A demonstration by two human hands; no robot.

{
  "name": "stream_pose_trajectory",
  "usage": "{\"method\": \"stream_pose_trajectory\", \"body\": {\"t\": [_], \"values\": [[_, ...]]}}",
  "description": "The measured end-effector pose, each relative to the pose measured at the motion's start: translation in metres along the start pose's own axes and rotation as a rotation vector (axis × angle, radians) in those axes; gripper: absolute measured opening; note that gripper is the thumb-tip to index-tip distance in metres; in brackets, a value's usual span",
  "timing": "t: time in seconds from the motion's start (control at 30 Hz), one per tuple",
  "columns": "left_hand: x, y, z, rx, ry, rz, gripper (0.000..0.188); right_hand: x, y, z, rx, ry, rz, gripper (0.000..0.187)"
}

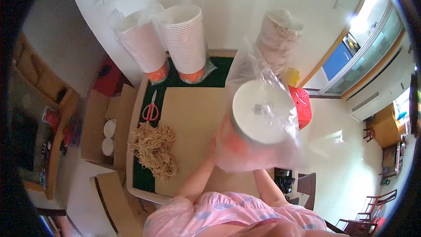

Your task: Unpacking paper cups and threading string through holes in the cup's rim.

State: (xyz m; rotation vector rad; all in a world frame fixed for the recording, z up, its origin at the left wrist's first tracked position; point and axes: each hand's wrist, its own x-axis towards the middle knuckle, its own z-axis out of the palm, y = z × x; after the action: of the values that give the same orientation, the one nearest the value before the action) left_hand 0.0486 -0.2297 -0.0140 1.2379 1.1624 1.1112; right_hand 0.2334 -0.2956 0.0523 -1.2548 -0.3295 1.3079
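**Bagged cups (262,123) right at the person's fingers**

The clear-bagged bundle, white and orange, turns its round white end toward the camera and covers most of the fingers behind it. The left hand (213,148) reaches its left edge; the right forearm (265,185) runs up to its lower edge, and the right hand is hidden — whether the fingers of either are spread or pinching cannot be told. Left of the fingers, on the tabletop (219,68), are a brown sheet (193,109), tangled tan string (153,151) and red-handled scissors (150,110). Beyond the fingers stand two bagged cup stacks (184,44) — a third stack (278,35) shows farther right.
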Motion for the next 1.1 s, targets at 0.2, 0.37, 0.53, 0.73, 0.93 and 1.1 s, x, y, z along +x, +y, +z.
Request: {"method": "stream_pose_trajectory", "body": {"t": [0.2,0.37,0.53,0.73,0.93,1.1], "values": [[-0.041,0.027,-0.008,0.118,0.081,0.056,0.047,-0.02,0.008,0.01,0.08,0.019,0.181,0.05],[-0.034,0.087,-0.008,0.133,0.097,-0.011,0.048,-0.031,-0.028,0.046,0.152,0.01,0.094,0.057],[-0.009,0.039,-0.025,-0.198,-0.057,-0.243,0.055,-0.03,-0.044,0.07,0.048,-0.092,0.004,0.058],[0.005,0.051,-0.011,-0.725,-0.031,-0.409,0.071,0.006,-0.031,0.052,-0.146,-0.1,-0.15,0.055],[0.008,0.044,-0.026,-0.7,-0.051,-0.534,0.073,0.001,-0.02,0.056,-0.278,-0.028,-0.193,0.061],[-0.022,0.046,-0.031,-0.808,-0.07,-0.703,0.073,0.012,0.015,0.025,-0.319,-0.04,-0.226,0.062]]}}
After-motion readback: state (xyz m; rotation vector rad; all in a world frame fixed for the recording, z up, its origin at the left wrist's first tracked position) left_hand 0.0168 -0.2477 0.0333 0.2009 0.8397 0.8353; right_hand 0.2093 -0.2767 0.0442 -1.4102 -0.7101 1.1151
